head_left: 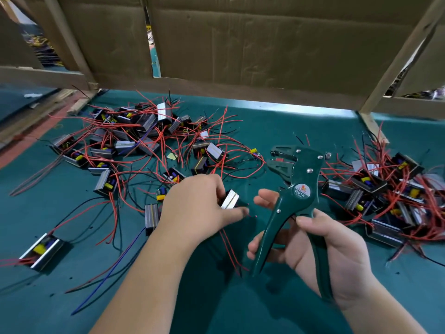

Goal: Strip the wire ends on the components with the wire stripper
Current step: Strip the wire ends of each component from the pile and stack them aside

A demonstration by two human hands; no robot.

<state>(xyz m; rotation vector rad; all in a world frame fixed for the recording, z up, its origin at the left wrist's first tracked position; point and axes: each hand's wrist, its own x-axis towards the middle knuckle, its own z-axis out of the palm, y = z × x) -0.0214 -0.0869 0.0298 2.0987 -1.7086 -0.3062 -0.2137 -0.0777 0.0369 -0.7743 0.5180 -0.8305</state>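
Left hand [199,206] is pinching one aluminium-cased component [230,199], fingers curled over the top and thumb under the near edge. It's held just above the green mat [277,124], just left of the tool.

Right hand [320,249] is wrapped round both handles of the green wire stripper [296,189]. Handles look spread and not squeezed, and the jaws stand apart.

What matters is that the stripper head [289,162] points up and away to the left, beyond the component. The component's red wires [230,247] trail the other way, down under the left hand toward the person. Their long axis runs roughly near-to-far, with the free ends on the near side, just left of the lower handle tip. So the wire ends and the jaw mouth face opposite ways.

My read is that the left hand has to swing the lead round and feed an end into the mouth, or the right hand has to tip the head down. The left hand is the nearer one to the wire. Can't tell whether those ends are already bare, too blurred.

Unsorted pile [134,131] sits far left and a second pile [397,194] to the right.
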